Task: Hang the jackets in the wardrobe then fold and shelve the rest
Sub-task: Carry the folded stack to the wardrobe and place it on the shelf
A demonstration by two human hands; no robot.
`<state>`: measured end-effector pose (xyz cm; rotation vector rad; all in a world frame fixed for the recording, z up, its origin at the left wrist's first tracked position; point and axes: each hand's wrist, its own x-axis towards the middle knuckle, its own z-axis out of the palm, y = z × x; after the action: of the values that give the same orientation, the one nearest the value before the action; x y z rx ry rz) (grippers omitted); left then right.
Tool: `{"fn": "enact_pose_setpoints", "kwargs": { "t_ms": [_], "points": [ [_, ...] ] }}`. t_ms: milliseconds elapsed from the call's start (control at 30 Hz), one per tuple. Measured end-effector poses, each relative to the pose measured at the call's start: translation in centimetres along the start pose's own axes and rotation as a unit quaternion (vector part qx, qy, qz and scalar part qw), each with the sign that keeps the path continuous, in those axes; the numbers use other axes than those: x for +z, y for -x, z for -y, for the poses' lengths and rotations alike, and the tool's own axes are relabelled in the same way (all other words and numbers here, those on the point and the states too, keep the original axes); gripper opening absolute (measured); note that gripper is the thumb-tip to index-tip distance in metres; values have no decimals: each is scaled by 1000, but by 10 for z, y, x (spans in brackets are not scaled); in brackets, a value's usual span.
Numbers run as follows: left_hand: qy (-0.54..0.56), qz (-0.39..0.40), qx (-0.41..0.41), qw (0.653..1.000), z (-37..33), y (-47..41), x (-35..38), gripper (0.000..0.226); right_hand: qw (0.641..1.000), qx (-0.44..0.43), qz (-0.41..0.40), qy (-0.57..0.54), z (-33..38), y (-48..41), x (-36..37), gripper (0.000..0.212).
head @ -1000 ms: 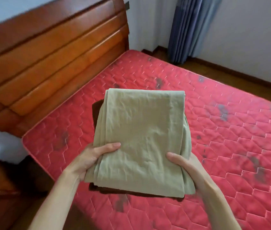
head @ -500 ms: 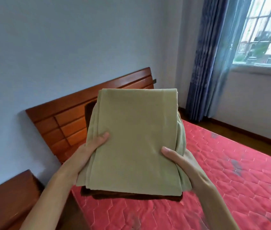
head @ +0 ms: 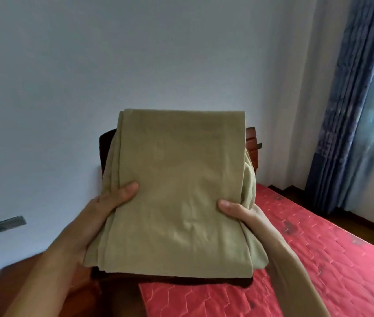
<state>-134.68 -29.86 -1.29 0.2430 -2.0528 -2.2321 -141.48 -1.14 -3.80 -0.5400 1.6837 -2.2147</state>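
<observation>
Lifted higher than a moment ago, a stack of folded clothes (head: 176, 193) now blocks most of the wooden headboard (head: 251, 145) that showed plainly beside it before, and the view has swung up toward the pale wall (head: 135, 53). A person holds the stack in both hands, clear of the red quilted mattress (head: 318, 259), which lies below and to the right of the stack. An olive-green folded garment (head: 176, 179) forms the top layer, with a dark brown garment (head: 172, 279) underneath, visible only as a thin edge along the near side and at the far left corner of the stack. The left hand (head: 110, 202) grips the stack's left edge, thumb pressed flat on the green cloth and fingers hidden below. The right hand (head: 240, 211) grips the right edge in the same way, thumb on top, where looser folds of green fabric bulge past the stack's side. Blue curtains (head: 350, 110) hang well to the right of the stack, beside a sliver of window. A small dark wall plate (head: 7, 224), blurred, sits on the wall to the left of the stack, and a brown wooden piece of furniture (head: 32, 282), also blurred, shows below the left forearm.
</observation>
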Motion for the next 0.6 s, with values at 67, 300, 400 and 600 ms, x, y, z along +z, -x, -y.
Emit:
{"fn": "enact_pose_setpoints", "kwargs": {
  "t_ms": [67,300,400,600],
  "points": [
    [6,-2,-7,1000,-9,8,-17,83,999,31,35,-27,-8,-20,18,88],
    [19,-37,-10,999,-39,2,-127,65,992,36,83,-86,-48,-106,122,113],
    [33,-27,-13,999,-50,-4,-186,79,993,16,100,-62,-59,-149,170,117],
    [50,-136,-17,989,-51,-22,-285,54,982,34,178,-48,-88,-227,263,117]
  ]
}}
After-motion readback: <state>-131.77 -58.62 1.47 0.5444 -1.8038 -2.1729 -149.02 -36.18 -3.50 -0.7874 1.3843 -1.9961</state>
